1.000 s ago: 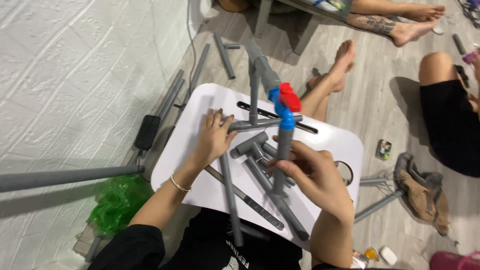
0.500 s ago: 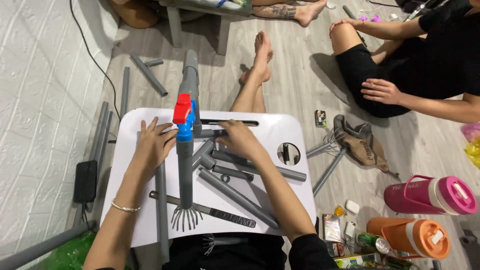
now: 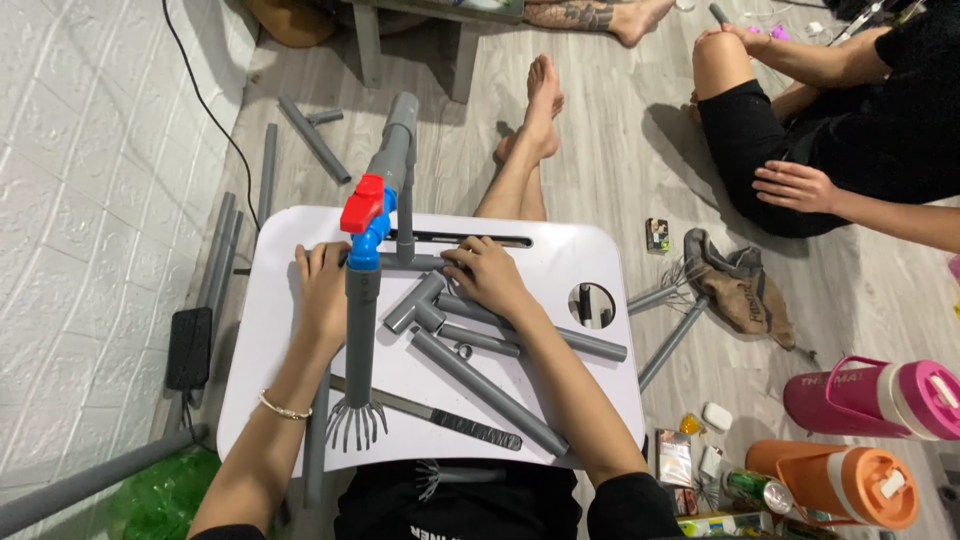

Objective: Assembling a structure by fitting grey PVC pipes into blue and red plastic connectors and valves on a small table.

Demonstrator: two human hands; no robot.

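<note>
Your left hand [image 3: 325,290] and right hand [image 3: 487,275] pin the pipe assembly [image 3: 362,300] (long axis toward tray table's [image 3: 590,250] far edge), fingers closed flat.

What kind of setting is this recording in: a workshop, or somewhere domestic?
Most likely a room in a home, with work done on the floor. People sit barefoot on wood-look flooring around a low white lap table, with grey pipe lengths lying about and drink bottles nearby.

one head-worn view looks steeply down, close over the white lap table [image 3: 590,250]; its far edge lies toward twelve o'clock.
</note>
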